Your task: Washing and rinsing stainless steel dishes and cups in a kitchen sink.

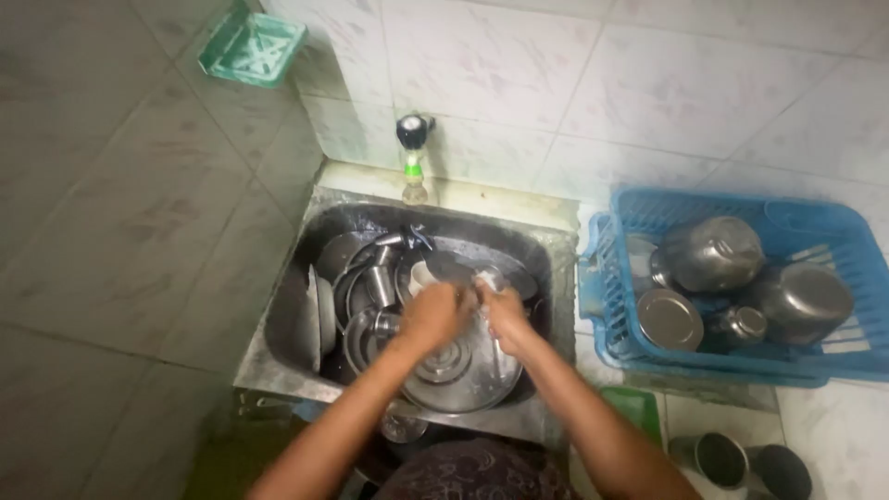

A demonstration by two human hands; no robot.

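Blue plastic basket (838,241) of shiny grey steel pots (711,252). Dull grey steel sink (287,319), silvery plates (458,375) and cups (381,284). Pale green soap dish (252,46). White wall tiles (648,83), faintly pink-mottled. Green cap on tap (413,159).

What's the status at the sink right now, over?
Both hands, left hand and right hand, together over the sink, gripping a small steel utensil. Steel dishes piled beneath. Blue basket holds pots.
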